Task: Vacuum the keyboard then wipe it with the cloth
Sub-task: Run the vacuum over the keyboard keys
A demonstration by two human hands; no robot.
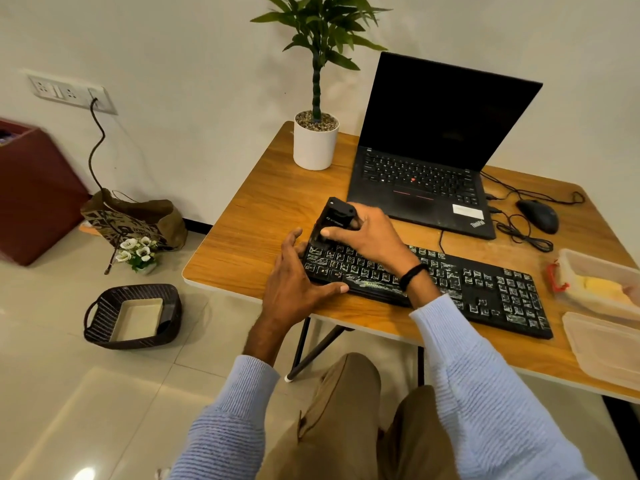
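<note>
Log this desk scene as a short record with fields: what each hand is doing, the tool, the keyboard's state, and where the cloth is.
Stage: vacuuming; wiping not yet begun
Right hand: grips the small black vacuum, nozzle down on the keyboard's left end
Left hand: rests on the keyboard's left end, fingers spread
Keyboard: black, keys speckled with pale debris, near the table front edge
Cloth: probably the yellow fold inside the clear container, far right, untouched
Other: open laptop, mouse, potted plant
</note>
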